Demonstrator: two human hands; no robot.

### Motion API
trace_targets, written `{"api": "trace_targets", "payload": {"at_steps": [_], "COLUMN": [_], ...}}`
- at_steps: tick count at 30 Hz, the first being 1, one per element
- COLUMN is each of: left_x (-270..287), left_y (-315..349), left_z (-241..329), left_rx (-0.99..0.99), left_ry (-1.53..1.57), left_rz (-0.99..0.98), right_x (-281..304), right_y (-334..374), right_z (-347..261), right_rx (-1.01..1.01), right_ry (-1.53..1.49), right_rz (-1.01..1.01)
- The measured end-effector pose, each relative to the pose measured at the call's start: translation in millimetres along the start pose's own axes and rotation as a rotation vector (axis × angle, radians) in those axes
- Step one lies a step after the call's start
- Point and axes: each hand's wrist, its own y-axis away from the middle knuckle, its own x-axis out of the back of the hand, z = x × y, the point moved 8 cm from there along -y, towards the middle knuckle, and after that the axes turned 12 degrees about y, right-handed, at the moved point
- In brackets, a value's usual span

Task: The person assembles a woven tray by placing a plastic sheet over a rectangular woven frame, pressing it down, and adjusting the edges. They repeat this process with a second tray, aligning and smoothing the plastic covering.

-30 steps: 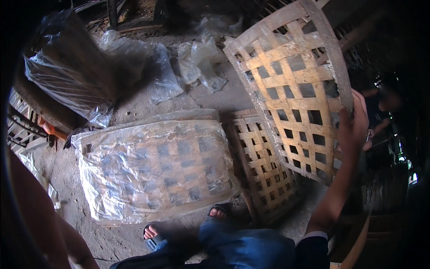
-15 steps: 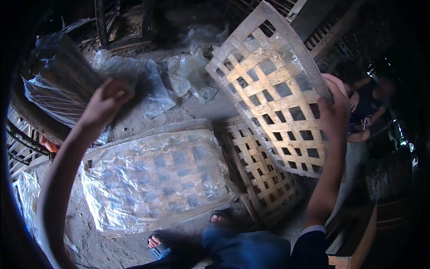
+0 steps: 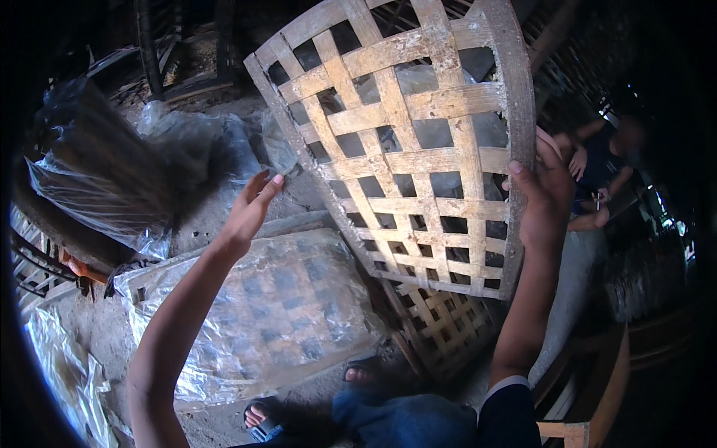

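A woven bamboo panel (image 3: 448, 101) with a wooden frame stands tilted up in front of me, light brown and stained pale in places. My right hand (image 3: 549, 194) is closed round its right frame edge, thumb on the near face. Close to the panel's left edge, my left hand (image 3: 252, 213) holds nothing; its fingers are apart and do not appear to touch the frame. Under my left forearm lies another lattice panel covered in clear plastic (image 3: 276, 299) on the ground. A further woven panel (image 3: 448, 321) is partly hidden behind the lower edge of the held one.
Crumpled clear plastic sheets (image 3: 179, 142) lie on the dirt floor beyond. A plastic-wrapped bundle (image 3: 97, 160) leans at the far left. Another person (image 3: 601, 172) is at the right. Wooden furniture (image 3: 597, 403) stands at the lower right, near my sandalled feet.
The held panel has swung left and nearer, turning its face more toward me. My left hand has moved right and down, from near the plastic sheets to beside the panel's edge.
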Motion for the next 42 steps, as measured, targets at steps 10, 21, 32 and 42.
{"api": "trace_targets", "payload": {"at_steps": [10, 21, 32, 42], "left_x": [-21.7, 6.7, 87.9, 65.4], "left_y": [11.1, 67.8, 233.6, 331.7], "left_z": [14.8, 54.0, -1.6, -70.4], "left_rx": [-0.001, -0.082, 0.078, 0.045], "left_ry": [0.401, 0.446, 0.398, 0.886], "left_rz": [-0.174, -0.062, 0.221, 0.53], "right_x": [-30.1, -49.0, -186.8, -207.6], "right_y": [-42.1, -87.0, -42.9, 40.4], "right_z": [3.5, -27.3, -47.1, 55.4], "right_rx": [-0.093, 0.421, 0.415, 0.108], "right_ry": [-0.156, 0.023, 0.097, -0.022], "right_rz": [-0.176, -0.024, -0.207, -0.49]}}
